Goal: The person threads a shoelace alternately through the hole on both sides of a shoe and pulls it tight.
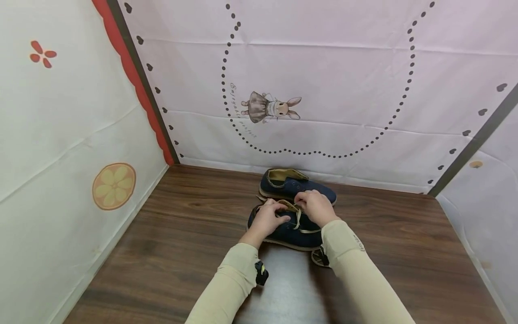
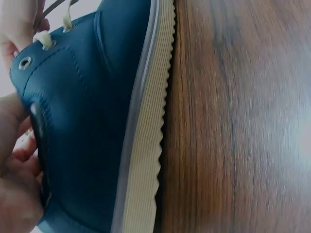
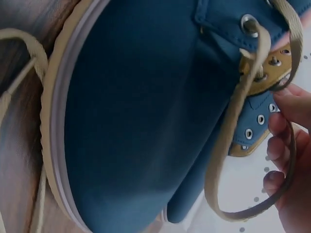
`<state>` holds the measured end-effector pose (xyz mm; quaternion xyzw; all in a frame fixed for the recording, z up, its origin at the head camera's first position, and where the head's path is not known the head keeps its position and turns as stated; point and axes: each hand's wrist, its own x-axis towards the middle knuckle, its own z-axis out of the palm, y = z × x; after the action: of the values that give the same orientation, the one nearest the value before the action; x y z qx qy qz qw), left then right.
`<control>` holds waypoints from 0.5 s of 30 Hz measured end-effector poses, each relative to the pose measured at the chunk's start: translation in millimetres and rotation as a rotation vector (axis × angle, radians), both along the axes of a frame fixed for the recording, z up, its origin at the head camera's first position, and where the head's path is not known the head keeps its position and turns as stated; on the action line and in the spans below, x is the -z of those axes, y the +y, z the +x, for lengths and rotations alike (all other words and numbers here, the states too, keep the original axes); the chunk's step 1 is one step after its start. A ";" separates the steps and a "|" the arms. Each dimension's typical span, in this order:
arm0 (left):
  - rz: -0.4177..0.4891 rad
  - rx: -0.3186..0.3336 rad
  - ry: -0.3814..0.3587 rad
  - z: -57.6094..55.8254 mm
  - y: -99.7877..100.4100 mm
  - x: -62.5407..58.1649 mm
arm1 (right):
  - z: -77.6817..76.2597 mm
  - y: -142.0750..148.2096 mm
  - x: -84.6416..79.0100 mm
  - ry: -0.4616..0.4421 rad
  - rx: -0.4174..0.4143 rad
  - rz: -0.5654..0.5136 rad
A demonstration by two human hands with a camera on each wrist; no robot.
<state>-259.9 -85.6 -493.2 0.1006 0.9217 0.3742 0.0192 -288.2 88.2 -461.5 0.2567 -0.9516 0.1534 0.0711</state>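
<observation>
A navy blue lace-up shoe with a tan sole stands on the wooden floor, its toe to the right in the head view. My left hand is at its opening, thumb and fingers gripping the collar edge. With its thumb and fingertips my right hand pinches the beige shoelace, which loops down from a metal eyelet. The tan tongue shows behind the lace. Another lace end trails beside the sole.
A matching navy shoe lies just behind, near the printed fabric wall. Partly hidden by my right sleeve is a small round dark object on the floor. A second fabric wall rises at the left.
</observation>
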 end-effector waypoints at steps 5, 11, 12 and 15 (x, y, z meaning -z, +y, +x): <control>-0.046 -0.075 0.054 -1.3 7.2 1.3 | -1.4 -4.0 5.9 -0.109 -0.005 -0.059; -0.020 -0.103 0.088 -2.3 8.1 4.2 | -1.8 15.5 2.9 -0.377 -0.033 -0.304; -0.004 -0.100 0.085 -2.5 6.9 4.7 | 0.0 22.4 1.5 -0.434 -0.040 -0.358; 0.065 -0.068 0.085 -3.1 0.3 5.1 | 7.5 44.6 2.7 -0.549 -0.041 -0.444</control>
<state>-263.0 -85.3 -498.4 0.0856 0.9118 0.4000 -0.0358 -280.7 132.9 -464.2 0.2033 -0.8733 0.4211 -0.1365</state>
